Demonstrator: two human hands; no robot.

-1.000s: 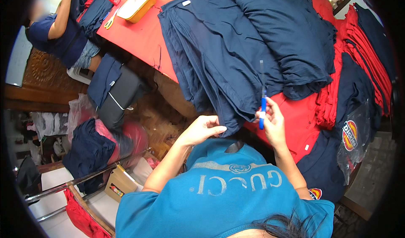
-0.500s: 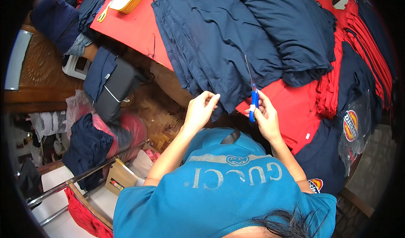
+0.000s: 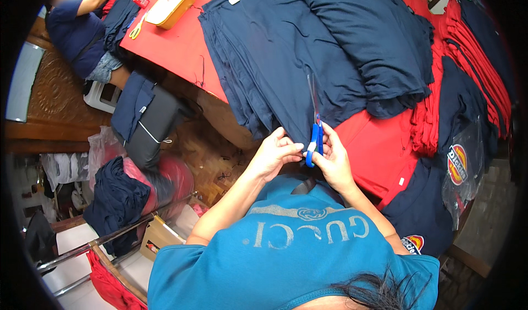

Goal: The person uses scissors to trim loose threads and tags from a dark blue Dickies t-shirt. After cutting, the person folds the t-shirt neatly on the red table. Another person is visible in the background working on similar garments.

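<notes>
My right hand (image 3: 334, 164) is closed round blue-handled scissors (image 3: 314, 145), whose blades point away from me over the navy cloth (image 3: 275, 57). My left hand (image 3: 276, 155) pinches the near corner of that cloth, right beside the scissor handles. Whether a loose thread is also between those fingertips is too small to tell. The cloth lies in flat layers on a red-covered table (image 3: 170, 51) and hangs over its near edge. A thick folded navy bundle (image 3: 368, 40) rests on its right part.
A yellow-rimmed box (image 3: 170, 7) and yellow-handled scissors (image 3: 137, 29) lie at the table's far left, near another person (image 3: 80, 32). Red garments (image 3: 429, 117) are stacked to the right. A dark padded seat (image 3: 154, 125) and a metal rail (image 3: 118, 227) stand at left.
My left hand has moved right and taken the cloth's corner. My right hand has shifted left and slightly nearer with the scissors, so both hands are now close together.
</notes>
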